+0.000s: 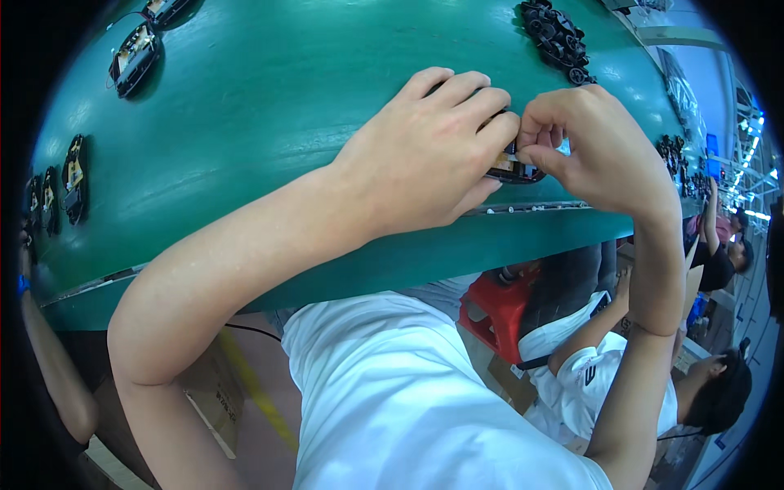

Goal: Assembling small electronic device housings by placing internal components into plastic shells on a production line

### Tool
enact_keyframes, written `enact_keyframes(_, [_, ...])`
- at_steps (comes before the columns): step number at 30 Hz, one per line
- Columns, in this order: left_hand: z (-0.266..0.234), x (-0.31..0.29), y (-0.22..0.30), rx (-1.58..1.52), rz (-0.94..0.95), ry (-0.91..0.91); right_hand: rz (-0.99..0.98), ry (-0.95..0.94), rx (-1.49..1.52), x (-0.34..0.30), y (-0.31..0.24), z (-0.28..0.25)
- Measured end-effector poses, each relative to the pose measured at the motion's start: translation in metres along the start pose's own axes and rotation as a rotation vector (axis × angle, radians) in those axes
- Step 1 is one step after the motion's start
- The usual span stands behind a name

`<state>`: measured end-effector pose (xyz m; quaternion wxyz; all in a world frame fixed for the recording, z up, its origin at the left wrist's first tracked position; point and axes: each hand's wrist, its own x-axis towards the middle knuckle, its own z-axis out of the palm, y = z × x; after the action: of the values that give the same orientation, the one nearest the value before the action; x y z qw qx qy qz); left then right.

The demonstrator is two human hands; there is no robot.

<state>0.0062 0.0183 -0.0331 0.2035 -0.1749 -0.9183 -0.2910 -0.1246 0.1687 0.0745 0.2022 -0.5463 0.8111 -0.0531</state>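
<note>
At two o'clock, gripping electronics housing [516,174] with left hand [445,145], pinching narrowly with right hand [606,149] (can't tell on what), may slip if overpressed.

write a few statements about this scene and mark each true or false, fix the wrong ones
1. The left hand is curled over a dark device near the edge of the table. True.
2. The table top is white. False: it is green.
3. A cluster of black parts lies at the upper right of the picture. True.
4. The two hands are far apart. False: the right hand is close beside the left, at the device.
5. Open dark housings lie toward the left. True.
</note>
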Motion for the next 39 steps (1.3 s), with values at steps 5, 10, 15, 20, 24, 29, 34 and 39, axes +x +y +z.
enact_keyframes(5, [-0.002,0.003,0.000,0.039,0.028,-0.021,0.024,-0.038,-0.091,-0.001,-0.004,-0.007])
enact_keyframes(10, [-0.004,0.002,-0.004,0.049,0.049,-0.039,-0.017,-0.043,-0.032,-0.008,0.008,-0.001])
enact_keyframes(15, [-0.023,-0.008,-0.020,0.016,0.050,-0.023,-0.159,0.158,0.091,-0.010,-0.010,-0.008])
enact_keyframes(20, [-0.100,-0.017,-0.048,0.214,-0.084,0.211,-0.128,0.343,0.170,0.013,-0.023,-0.016])
enact_keyframes(24, [-0.199,-0.073,-0.112,0.505,-0.437,0.433,-0.201,0.299,0.163,0.051,-0.040,-0.016])
enact_keyframes(29, [-0.254,-0.100,-0.216,0.291,-0.651,0.472,-0.547,0.445,0.166,0.191,-0.082,-0.013])
enact_keyframes(34, [-0.224,-0.061,-0.222,0.109,-0.648,0.097,-0.445,0.596,0.335,0.295,-0.128,0.009])
enact_keyframes(39, [-0.212,-0.043,-0.154,0.254,-0.641,-0.042,-0.451,0.468,0.217,0.255,-0.110,0.015])
